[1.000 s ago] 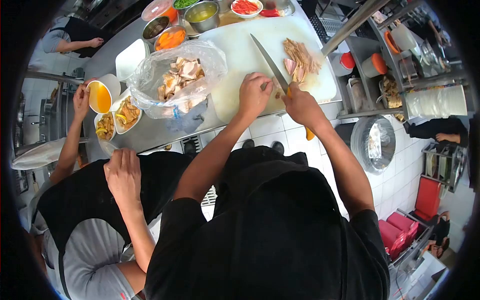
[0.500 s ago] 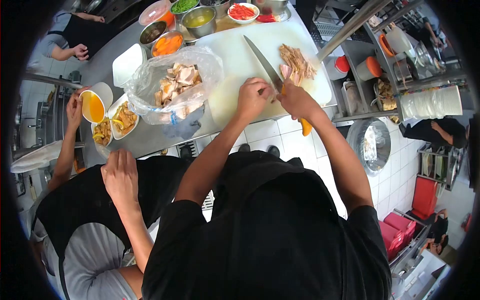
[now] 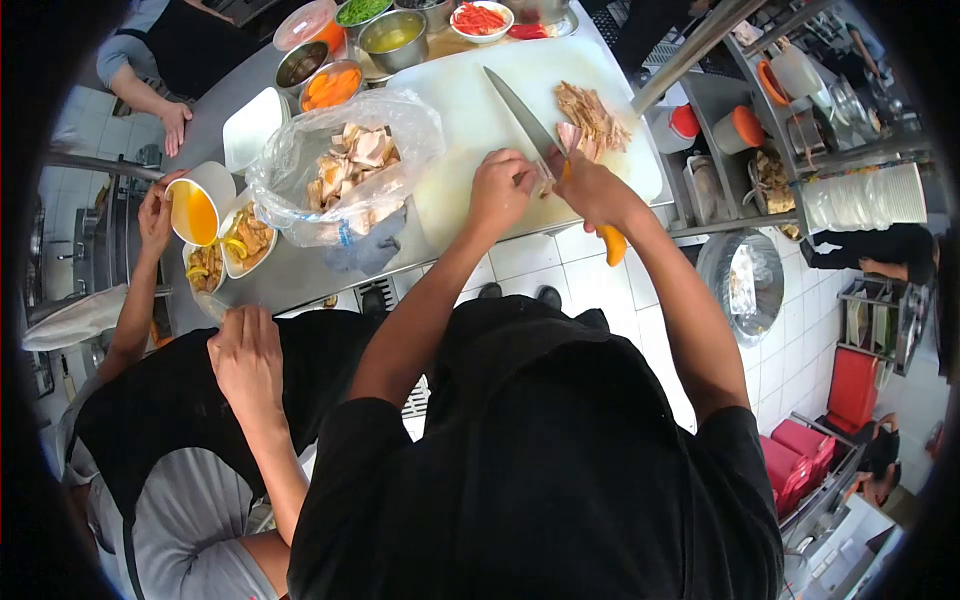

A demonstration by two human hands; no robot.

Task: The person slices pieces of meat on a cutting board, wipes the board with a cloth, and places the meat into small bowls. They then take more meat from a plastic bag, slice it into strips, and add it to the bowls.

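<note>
My right hand point(image 3: 600, 193) grips a knife point(image 3: 518, 108) by its orange-yellow handle. Its long blade slants up and left over the white cutting board point(image 3: 455, 95). Just left of the blade, my left hand point(image 3: 501, 190) has its fingers curled at the board's near edge. Small pieces of something lie at its fingertips, too hidden to name. Beyond the blade is a pile of cut meat strips point(image 3: 592, 115), with pinker slices beside the knife. Left of the board, a clear plastic bag point(image 3: 275, 165) lies open around meat chunks point(image 3: 355, 165).
A co-worker at left tilts a tub of orange liquid point(image 3: 200, 205) above food trays point(image 3: 248, 240). White containers point(image 3: 255, 125) stand behind. Bowls of sliced carrot point(image 3: 332, 88), yellow liquid point(image 3: 392, 40) and red strips point(image 3: 481, 20) line the back. A metal post point(image 3: 690, 60) rises at right.
My hands and the knife have barely shifted. The far-left person's hand has come down to the table's edge. The co-worker's tub is slightly more tilted.
</note>
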